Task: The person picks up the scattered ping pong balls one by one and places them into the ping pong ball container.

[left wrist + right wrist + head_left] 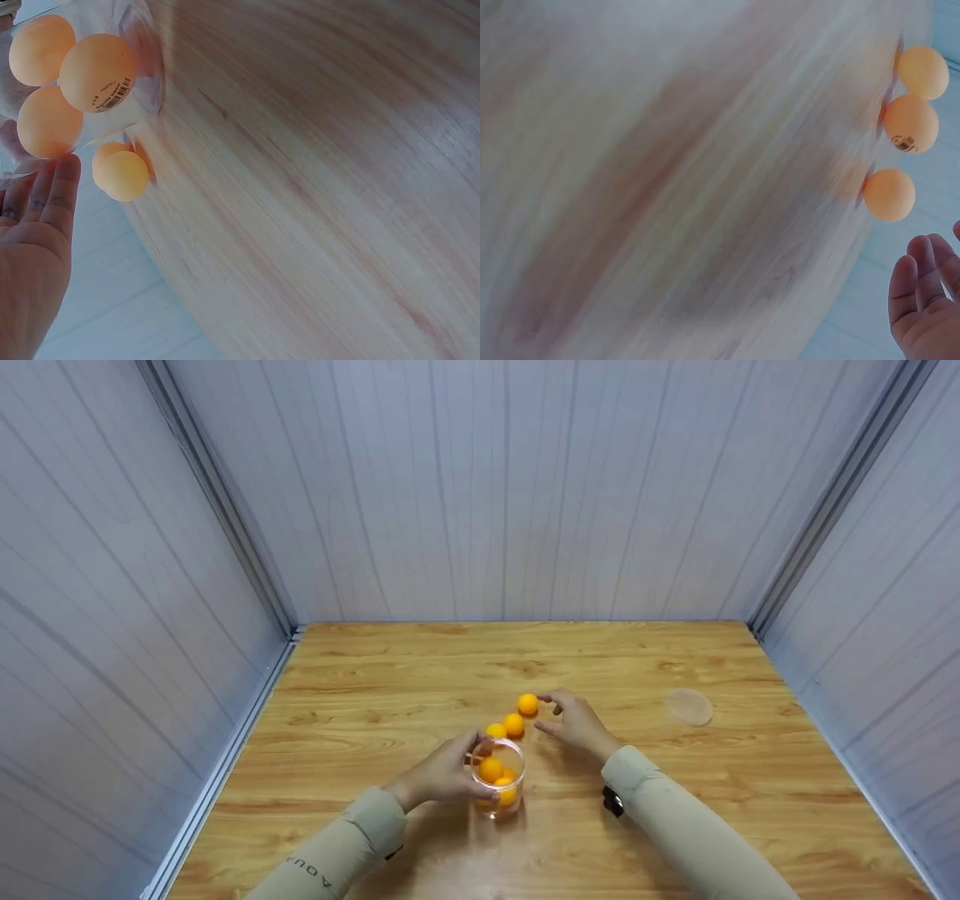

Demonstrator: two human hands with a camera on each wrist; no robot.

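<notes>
My left hand [452, 771] grips a clear plastic jar [517, 802] around its side, thumb at the front. Inside it lie several orange ping-pong balls [490, 769]; in the left wrist view one ball [97, 73] carries printed text and a barcode. Beyond the jar, three more balls form a slanting row on the table: a near ball [496, 731] partly behind the rim, a middle ball [514, 725] and a far ball [528, 704]. My right hand [576, 725] reaches toward the far ball, thumb and fingers spread, fingertips just right of it and nothing held.
A translucent round lid [690, 707] lies flat on the wooden table [360, 682], to the right. Pale panelled walls [480, 495] enclose the back and both sides.
</notes>
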